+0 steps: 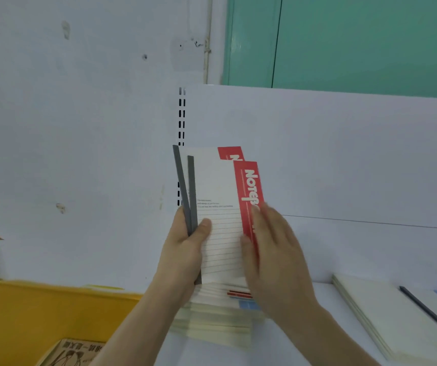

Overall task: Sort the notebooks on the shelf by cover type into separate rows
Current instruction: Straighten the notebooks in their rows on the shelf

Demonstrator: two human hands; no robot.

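left hand [185,249] gripping two red-banded notebooks [220,207] upright by their grey spines, right hand [272,249] flat and spread against their right edge.

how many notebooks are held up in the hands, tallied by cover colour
Red-band notebooks, gripped by the left hand, right hand flat against them: 2
Blue-band notebooks held up: 0
Total held up: 2
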